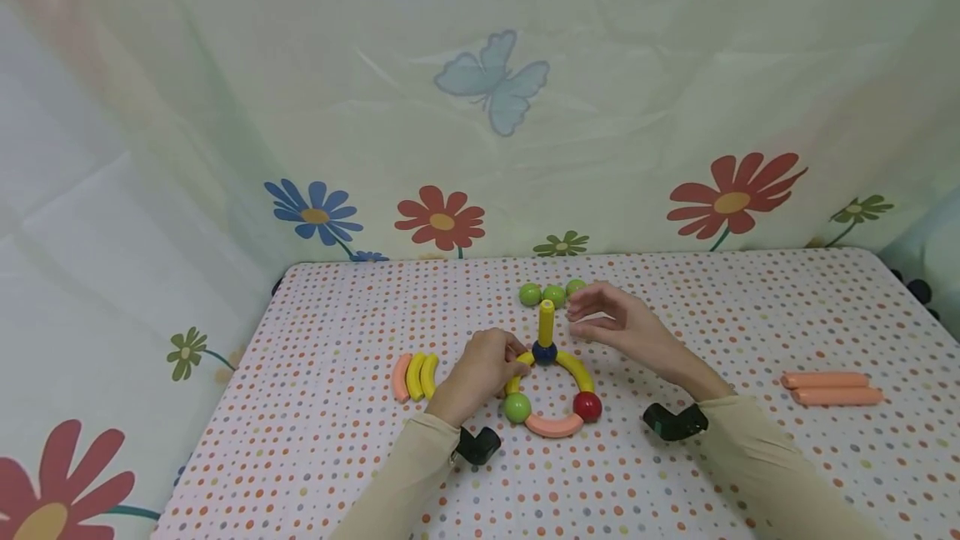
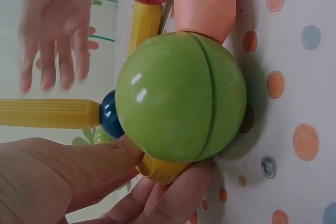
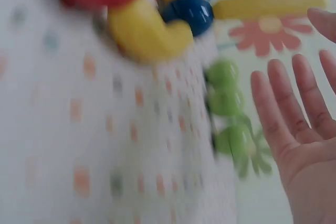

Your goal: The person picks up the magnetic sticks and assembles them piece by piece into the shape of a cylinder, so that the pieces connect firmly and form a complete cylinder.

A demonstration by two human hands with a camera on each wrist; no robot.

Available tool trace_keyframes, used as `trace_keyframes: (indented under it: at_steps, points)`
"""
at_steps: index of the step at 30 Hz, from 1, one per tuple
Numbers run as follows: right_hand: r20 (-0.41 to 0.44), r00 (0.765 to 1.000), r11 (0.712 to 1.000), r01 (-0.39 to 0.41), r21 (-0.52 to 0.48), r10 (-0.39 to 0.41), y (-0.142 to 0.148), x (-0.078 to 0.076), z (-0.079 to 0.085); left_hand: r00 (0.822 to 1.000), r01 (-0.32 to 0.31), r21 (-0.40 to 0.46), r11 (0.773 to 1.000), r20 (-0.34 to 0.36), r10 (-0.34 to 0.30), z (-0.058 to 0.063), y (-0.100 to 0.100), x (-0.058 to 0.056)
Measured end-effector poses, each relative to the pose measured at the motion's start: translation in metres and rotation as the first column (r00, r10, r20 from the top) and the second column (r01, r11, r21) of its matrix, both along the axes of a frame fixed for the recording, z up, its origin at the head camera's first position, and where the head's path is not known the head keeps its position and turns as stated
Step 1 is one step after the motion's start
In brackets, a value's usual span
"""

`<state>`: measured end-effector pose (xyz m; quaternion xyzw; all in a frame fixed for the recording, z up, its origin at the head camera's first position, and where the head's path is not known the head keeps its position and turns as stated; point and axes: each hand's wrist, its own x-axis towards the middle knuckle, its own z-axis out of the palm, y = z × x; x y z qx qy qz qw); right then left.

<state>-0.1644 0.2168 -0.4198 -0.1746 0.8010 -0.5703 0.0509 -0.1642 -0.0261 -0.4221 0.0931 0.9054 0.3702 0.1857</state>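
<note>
A ring of curved rods and balls lies on the table. My left hand (image 1: 486, 365) pinches its left yellow curved rod (image 2: 163, 169), beside the green ball (image 2: 181, 98). At the ring's far side a dark blue ball (image 1: 544, 352) bears a straight yellow rod (image 1: 547, 323) standing upright. A red ball (image 1: 587, 407) joins the right yellow curved rod (image 1: 576, 369) to a pink curved rod (image 1: 555, 425) at the near side. To the right of the upright rod, my right hand (image 1: 618, 323) is held in the air, fingers extended, with nothing in its grasp.
Three green balls (image 1: 553, 297) sit in a row behind the ring. Left of my left hand lie a pink curved rod (image 1: 401, 377) and two yellow curved rods (image 1: 415, 377). Two straight pink rods (image 1: 836, 396) lie at the right of the dotted tablecloth (image 1: 315, 457).
</note>
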Motion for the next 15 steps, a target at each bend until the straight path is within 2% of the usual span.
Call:
trace_keyframes:
  at_steps: [3, 7, 10, 12, 15]
  points:
    - [-0.060, 0.997, 0.992, 0.056, 0.113, -0.049, 0.029, 0.010, 0.005, 1.000, -0.006, 0.011, 1.000, 0.017, 0.005, 0.000, 0.001, 0.000]
    - [-0.207, 0.977, 0.957, 0.112, 0.266, -0.056, 0.084, 0.024, 0.007, 0.999, -0.014, 0.023, 1.000, 0.032, 0.013, 0.001, 0.001, 0.001]
    - [-0.272, 0.959, 0.910, 0.177, 0.375, -0.075, 0.130, 0.037, 0.005, 1.000, -0.013, 0.012, 1.000, 0.021, 0.013, 0.001, 0.001, 0.001]
    - [-0.268, 0.957, 0.869, 0.223, 0.441, -0.110, 0.159, 0.046, 0.003, 1.000, -0.014, 0.009, 1.000, 0.020, 0.014, 0.001, 0.001, 0.001]
    - [-0.235, 0.957, 0.792, 0.275, 0.546, -0.170, 0.194, 0.059, 0.002, 0.999, -0.013, 0.016, 1.000, 0.030, 0.013, 0.001, 0.001, 0.001]
